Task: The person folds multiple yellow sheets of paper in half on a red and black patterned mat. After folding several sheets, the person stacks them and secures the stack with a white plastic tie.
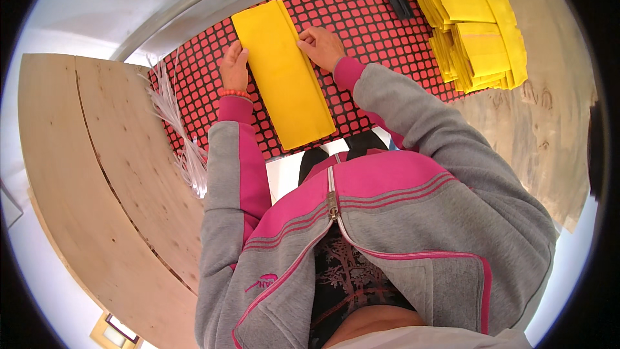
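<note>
A long yellow folded piece [284, 77], fabric-like and flat, lies at a slant on a red-and-black patterned cover. My left hand [234, 70], with a red bead bracelet at its wrist, is at the piece's left edge, thumb and fingertips closed on that edge. Opposite it, my right hand [321, 47] has its fingers curled, with thumb and forefinger pinching the right edge. The undersides of the fingers on both sides are hidden.
At the far right stands a stack of yellow folded pieces [481, 52]. A small black bundle [397, 1] lies left of it. White plastic strips [177, 123] hang at the cover's left side. Wooden boards [97, 155] flank me on the left, a wooden surface [523, 123] on the right.
</note>
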Available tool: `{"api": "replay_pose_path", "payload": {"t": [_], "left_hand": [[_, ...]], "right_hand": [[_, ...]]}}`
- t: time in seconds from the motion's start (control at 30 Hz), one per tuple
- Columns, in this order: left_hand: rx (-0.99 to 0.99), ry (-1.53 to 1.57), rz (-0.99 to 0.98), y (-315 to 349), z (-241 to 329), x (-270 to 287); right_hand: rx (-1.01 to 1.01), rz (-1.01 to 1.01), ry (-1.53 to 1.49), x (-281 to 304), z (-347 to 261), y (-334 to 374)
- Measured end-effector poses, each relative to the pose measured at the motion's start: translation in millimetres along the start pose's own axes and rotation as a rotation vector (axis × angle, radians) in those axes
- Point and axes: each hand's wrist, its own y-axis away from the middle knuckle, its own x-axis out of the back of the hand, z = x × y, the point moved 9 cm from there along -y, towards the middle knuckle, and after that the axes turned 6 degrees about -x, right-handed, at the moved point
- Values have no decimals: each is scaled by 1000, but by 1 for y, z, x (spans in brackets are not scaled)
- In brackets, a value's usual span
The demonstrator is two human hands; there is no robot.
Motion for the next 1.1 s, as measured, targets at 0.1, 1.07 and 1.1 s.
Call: {"api": "replay_pose_path", "payload": {"t": [0.1, 1.07, 1.1], "left_hand": [[-3, -31, 62, -8, -3, 12], [113, 41, 18, -19, -31, 12], [108, 29, 20, -20, -29, 11]], "right_hand": [[-97, -74, 18, -5, 6, -7], [-115, -111, -112, -18, 14, -31], [-108, -105, -87, -16, 12, -30]]}}
